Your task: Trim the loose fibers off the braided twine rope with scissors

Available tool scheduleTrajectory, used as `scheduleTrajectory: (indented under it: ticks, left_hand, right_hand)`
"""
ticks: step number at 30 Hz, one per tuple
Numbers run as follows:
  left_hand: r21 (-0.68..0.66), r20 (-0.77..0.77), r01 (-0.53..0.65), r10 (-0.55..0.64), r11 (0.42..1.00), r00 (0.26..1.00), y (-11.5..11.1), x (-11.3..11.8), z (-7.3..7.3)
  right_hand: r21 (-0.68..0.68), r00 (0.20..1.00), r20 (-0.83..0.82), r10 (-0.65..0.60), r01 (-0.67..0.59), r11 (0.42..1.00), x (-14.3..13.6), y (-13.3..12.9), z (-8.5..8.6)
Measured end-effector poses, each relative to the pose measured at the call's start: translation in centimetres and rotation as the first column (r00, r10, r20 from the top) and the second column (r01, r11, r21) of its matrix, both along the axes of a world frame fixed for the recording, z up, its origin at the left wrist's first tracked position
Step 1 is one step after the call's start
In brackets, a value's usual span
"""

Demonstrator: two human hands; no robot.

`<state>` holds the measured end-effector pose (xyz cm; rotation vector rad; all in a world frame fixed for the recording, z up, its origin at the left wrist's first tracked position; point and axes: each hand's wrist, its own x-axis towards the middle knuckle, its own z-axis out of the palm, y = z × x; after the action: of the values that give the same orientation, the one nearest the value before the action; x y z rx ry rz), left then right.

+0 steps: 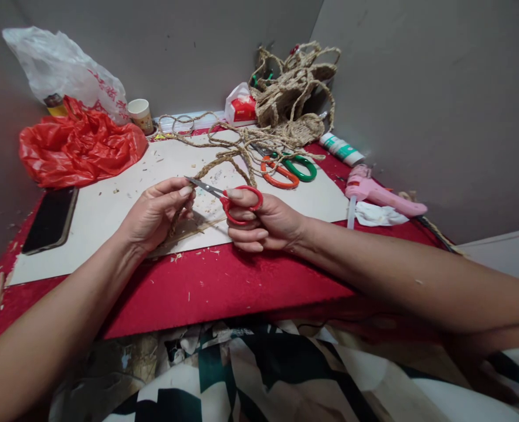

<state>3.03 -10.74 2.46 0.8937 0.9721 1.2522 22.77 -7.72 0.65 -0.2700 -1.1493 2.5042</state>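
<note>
My left hand (160, 214) pinches a braided straw cord (215, 164) between thumb and fingers. The cord loops up over the white board and hangs down below the palm. My right hand (259, 220) is closed around the red handles of small scissors (221, 196), two fingers and the thumb at the loops. The scissor blades point left, and their tip reaches the cord at my left fingertips. Whether the blades touch or cut the cord I cannot tell.
Behind my hands lie orange-handled scissors (280, 173), green-handled scissors (303, 168) and a heap of braided straw (292, 97). A pink glue gun (382, 196) rests at the right. At the left are a phone (50, 220), a red plastic bag (83, 143) and a paper cup (140, 115).
</note>
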Motion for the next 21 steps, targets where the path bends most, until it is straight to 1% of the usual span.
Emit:
scheduleTrajectory:
  ticks: [6, 10, 12, 16, 21]
  left_hand:
    - [-0.01, -0.005, -0.022, 0.022, 1.0, 1.0, 0.0, -0.2, 0.3]
    - [0.004, 0.008, -0.016, 0.016, 1.0, 1.0, 0.0, -0.2, 0.3]
    - [0.004, 0.011, -0.013, 0.013, 1.0, 1.0, 0.0, -0.1, 0.2]
    - [-0.015, -0.014, -0.011, 0.011, 1.0, 1.0, 0.0, 0.1, 0.1]
    - [0.002, -0.024, -0.007, 0.007, 1.0, 1.0, 0.0, 0.1, -0.1]
  right_hand:
    - [0.053, 0.999, -0.013, 0.052, -0.051, 0.997, 0.5, -0.1, 0.4]
    - [0.057, 0.991, 0.007, 0.136, -0.136, 0.989, 0.3, 0.1, -0.2]
    - [0.048, 0.988, 0.005, 0.154, -0.154, 0.987, 0.1, 0.1, -0.5]
    - [0.023, 0.985, 0.001, 0.175, -0.175, 0.984, 0.0, 0.2, -0.6]
    - [-0.009, 0.986, 0.01, 0.166, -0.166, 0.986, 0.1, 0.3, -0.5]
